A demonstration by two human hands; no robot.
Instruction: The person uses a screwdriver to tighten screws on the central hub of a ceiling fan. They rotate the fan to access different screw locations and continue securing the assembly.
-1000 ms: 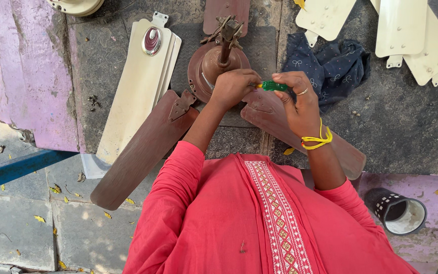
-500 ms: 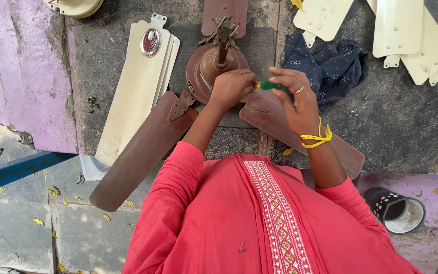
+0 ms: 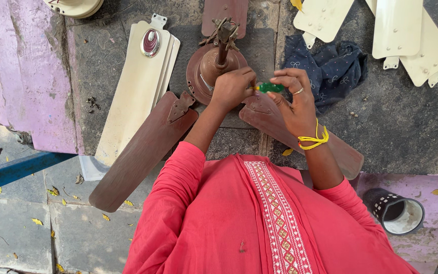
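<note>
A brown ceiling fan (image 3: 214,63) lies on a stone slab with its rod pointing away from me and brown blades (image 3: 143,149) spread out. My left hand (image 3: 232,87) rests closed on the fan's motor housing beside one blade bracket. My right hand (image 3: 292,96) grips a green-handled screwdriver (image 3: 269,87), its tip pointing at my left hand's fingers. A ring and a yellow thread band are on my right hand and wrist. I wear a red top with an embroidered strip.
Stacked cream fan blades (image 3: 135,96) with a shiny cap (image 3: 150,42) lie to the left. More cream blades (image 3: 406,30) lie at the top right beside a dark blue cloth (image 3: 330,68). A black cup (image 3: 396,210) stands at the lower right. A blue bar (image 3: 16,170) crosses the left.
Both hands have shifted slightly on the fan hub, still working the green screwdriver. The view has moved a little.
</note>
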